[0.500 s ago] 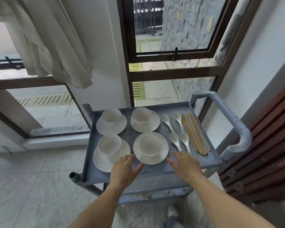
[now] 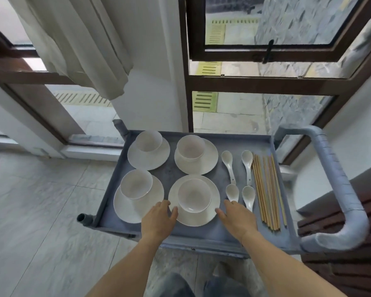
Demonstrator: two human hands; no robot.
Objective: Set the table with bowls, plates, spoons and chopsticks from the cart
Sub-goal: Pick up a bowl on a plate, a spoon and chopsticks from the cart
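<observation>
1. A person stands over a grey cart (image 2: 201, 234) by a window, both hands spread flat and open on either side of the nearest plate (image 2: 210, 218), which carries a bowl (image 2: 194, 195).
2. The left hand (image 2: 159, 220) has its fingers at the plate's left rim, touching or just beside it; the right hand (image 2: 237, 218) lies at the right rim. Neither has hold of anything yet.
3. The whole setting sits on the cart's top tray; no table shows in view.
4. Count on the tray: four white plates, each with one white bowl on it, in two rows of two.
5. To the right of them lie four white spoons (image 2: 228, 166), two behind and two in front, bowls of the spoons pointing away from the person.
6. Along the tray's right edge lies a bundle of wooden chopsticks (image 2: 267, 189), side by side; the exact number cannot be told.
7. Judging by the glaze, the crockery looks hard, smooth and breakable, likely slippery under bare fingers and fairly weighty as a stacked pair.
8. The safest hold appears to be under opposite rims of the plate with both hands, kept level, since the bowl rests loose on top and could slide.
9. The spoons and chopsticks look light and stiff, best pinched along the handles.
</observation>
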